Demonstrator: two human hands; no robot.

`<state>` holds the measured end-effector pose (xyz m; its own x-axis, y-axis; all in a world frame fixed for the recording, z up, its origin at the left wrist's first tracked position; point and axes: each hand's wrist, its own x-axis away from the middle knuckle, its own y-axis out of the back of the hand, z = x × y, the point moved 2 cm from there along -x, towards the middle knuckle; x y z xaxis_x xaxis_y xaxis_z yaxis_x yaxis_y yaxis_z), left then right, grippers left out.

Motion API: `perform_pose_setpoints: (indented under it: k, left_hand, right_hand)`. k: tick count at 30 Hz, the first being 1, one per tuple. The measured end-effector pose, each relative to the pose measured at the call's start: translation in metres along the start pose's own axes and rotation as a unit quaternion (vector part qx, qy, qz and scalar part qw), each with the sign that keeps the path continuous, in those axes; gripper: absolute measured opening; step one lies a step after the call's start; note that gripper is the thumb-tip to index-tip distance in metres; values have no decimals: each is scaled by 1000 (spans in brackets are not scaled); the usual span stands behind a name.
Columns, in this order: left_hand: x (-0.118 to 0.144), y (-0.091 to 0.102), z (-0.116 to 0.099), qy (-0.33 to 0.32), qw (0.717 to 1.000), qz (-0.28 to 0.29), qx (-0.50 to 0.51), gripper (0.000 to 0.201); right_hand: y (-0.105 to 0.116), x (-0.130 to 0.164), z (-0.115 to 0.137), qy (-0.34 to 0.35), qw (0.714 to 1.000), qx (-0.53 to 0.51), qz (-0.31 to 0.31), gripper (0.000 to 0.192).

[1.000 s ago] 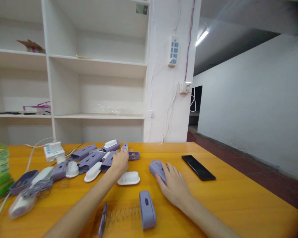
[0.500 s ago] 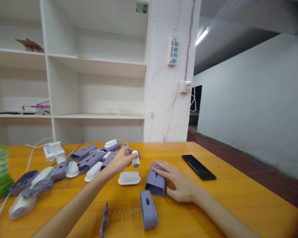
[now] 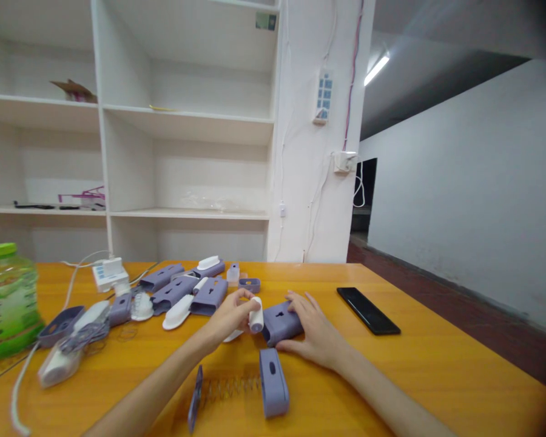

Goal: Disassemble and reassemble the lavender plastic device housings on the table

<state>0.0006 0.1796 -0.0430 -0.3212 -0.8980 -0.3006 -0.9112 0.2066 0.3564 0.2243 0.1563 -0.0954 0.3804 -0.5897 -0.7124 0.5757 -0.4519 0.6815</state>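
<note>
My left hand [image 3: 231,314] pinches a small white cylinder [image 3: 256,311] with a purple end, tilted close to the open left end of a purple casing [image 3: 282,321]. My right hand [image 3: 321,337] grips that hollow casing on the table, fingers over its top and thumb at the near side. Partly hidden under my left hand lies a white bristled piece [image 3: 233,335]. Nearer me stands a purple end cap [image 3: 275,388] with an oval hole. A coil spring [image 3: 230,388] stretches from it to a thin purple plate [image 3: 195,397] standing on edge.
Several purple casings [image 3: 173,292] and white pieces [image 3: 178,312] lie at the back left. A green-capped bottle [image 3: 9,303], a power strip [image 3: 111,274] and cables are further left. A black phone [image 3: 367,311] lies at the right. White shelves [image 3: 191,213] stand behind the table.
My left hand has brought the white cylinder nearer, to the casing's side. My right hand has turned the casing so its open end faces left. The view has shifted slightly.
</note>
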Motion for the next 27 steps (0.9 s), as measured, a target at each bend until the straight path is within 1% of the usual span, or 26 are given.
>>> perform_pose_setpoints:
  k: [1, 3, 5, 6, 8, 10, 13, 16, 19, 22, 27]
  left_hand:
    - [-2, 2, 5, -7, 1000, -3, -1, 30]
    - [-8, 10, 13, -29, 999, -19, -2, 30]
    - [-13, 20, 19, -50, 998, -43, 5, 32]
    - [-15, 25, 20, -57, 997, -53, 11, 33]
    - [-16, 28, 23, -60, 996, -61, 27, 37]
    - [-16, 24, 25, -53, 996, -58, 46, 40]
    - [-17, 12, 32, -33, 996, -49, 68, 45]
    - [-19, 5, 41, -19, 995, -41, 88, 48]
    - [-20, 7, 46, -8, 993, -31, 113, 49]
    - [-18, 7, 47, -3, 990, -17, 141, 49]
    - [-13, -6, 45, 2, 984, 7, 179, 51]
  right_hand:
    - [-2, -1, -3, -15, 1000, -18, 1, 76]
    - [-3, -2, -5, -40, 999, -26, -2, 75]
    - [-5, -3, -6, -51, 999, -2, -10, 75]
    - [-5, -3, -6, -54, 998, 11, -12, 79]
    - [-7, -3, -7, -56, 998, 28, -8, 85]
    - [-9, -2, -8, -59, 998, 35, 3, 79]
    - [-10, 0, -10, -65, 997, 32, -1, 70]
    - [-8, 3, -12, -55, 998, 10, -15, 71]
    - [-8, 5, -14, -56, 998, -9, -20, 73]
    - [-7, 5, -13, -51, 998, -22, -19, 74]
    - [-6, 4, -6, -43, 998, -44, -20, 72]
